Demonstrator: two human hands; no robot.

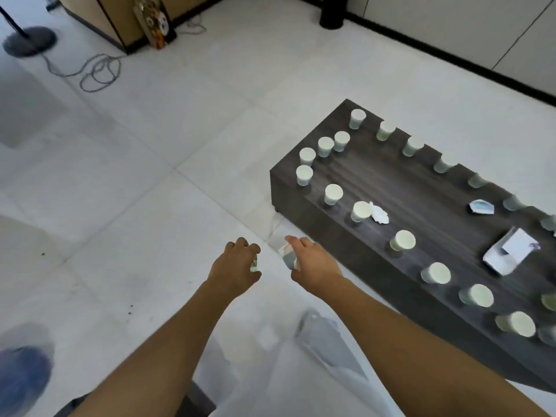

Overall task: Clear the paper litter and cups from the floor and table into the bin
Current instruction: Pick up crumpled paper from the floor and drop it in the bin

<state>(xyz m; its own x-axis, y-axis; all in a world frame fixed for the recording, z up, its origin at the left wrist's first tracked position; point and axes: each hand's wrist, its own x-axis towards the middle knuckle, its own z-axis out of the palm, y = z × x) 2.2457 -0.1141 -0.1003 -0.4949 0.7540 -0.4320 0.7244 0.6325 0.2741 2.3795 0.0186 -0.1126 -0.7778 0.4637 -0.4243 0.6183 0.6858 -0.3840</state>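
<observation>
While paper cups [333, 194] are standing along the edges of the dark table [421, 188], the left hand [233, 267] is pinching a small scrap [254, 264] and the right hand [313, 263] is gripping crumpled paper [288, 256] over the floor [150, 176].

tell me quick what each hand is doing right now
Left hand: fingers curled around a small paper scrap.
Right hand: gripping a crumpled paper piece.

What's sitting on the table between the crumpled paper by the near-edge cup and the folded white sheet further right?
In the head view, one upright cup stands between the crumpled paper and the folded white sheet; otherwise bare dark table.
</observation>
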